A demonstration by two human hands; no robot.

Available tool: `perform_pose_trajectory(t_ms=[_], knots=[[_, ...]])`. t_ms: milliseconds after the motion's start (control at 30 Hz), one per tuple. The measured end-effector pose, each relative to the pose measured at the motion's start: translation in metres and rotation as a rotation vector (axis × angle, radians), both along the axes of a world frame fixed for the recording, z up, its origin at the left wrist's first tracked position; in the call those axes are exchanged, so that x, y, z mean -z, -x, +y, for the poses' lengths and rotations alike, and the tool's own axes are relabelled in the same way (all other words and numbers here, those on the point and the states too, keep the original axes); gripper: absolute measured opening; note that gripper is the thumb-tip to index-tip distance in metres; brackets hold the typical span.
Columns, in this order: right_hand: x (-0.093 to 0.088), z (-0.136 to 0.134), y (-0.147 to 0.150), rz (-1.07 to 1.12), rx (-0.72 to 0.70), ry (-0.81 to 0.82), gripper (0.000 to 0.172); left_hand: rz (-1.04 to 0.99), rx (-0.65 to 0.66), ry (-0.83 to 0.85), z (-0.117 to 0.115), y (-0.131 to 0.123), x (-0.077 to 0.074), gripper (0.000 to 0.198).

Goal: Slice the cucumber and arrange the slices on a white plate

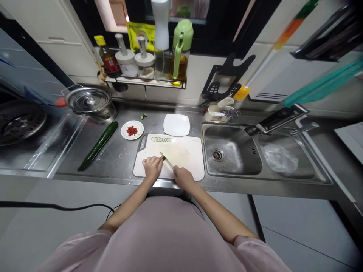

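Note:
My left hand (pixel 152 166) rests curled on the white cutting board (pixel 187 155), fingers pressed down on something I cannot make out under them. My right hand (pixel 183 176) grips the handle of a knife (pixel 166 161), whose blade runs toward the left fingers. A row of several cucumber slices (pixel 161 139) lies along the board's far edge. A whole green cucumber (pixel 98 145) lies on the steel counter to the left.
A small plate of red chilli pieces (pixel 132 130) and an empty white square plate (pixel 176 124) sit behind the board. A lidded steel pot (pixel 90 102) stands far left. The double sink (pixel 232 151) is right of the board. Condiment bottles line a rack (pixel 144 81).

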State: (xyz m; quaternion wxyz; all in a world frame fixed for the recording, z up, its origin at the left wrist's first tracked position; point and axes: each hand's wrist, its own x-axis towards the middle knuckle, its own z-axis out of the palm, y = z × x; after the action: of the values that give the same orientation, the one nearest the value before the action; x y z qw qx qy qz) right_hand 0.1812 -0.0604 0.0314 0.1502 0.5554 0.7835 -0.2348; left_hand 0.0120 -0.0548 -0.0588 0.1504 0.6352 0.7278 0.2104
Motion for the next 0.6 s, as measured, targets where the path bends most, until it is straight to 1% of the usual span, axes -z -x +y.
perform_pose_trajectory(t_ms=[167,400,600], knots=[[0.002,-0.002,0.002,-0.016,-0.002,0.007,0.024,0.012,-0.007,0.017,0.001,-0.001,0.000,0.030],[0.005,-0.004,0.007,-0.014,-0.004,0.028,0.027,0.042,0.011,0.012,0.001,-0.001,0.000,0.028],[0.006,-0.005,0.012,-0.036,-0.019,0.040,0.028,0.095,0.036,0.046,0.002,-0.001,0.001,0.026]])
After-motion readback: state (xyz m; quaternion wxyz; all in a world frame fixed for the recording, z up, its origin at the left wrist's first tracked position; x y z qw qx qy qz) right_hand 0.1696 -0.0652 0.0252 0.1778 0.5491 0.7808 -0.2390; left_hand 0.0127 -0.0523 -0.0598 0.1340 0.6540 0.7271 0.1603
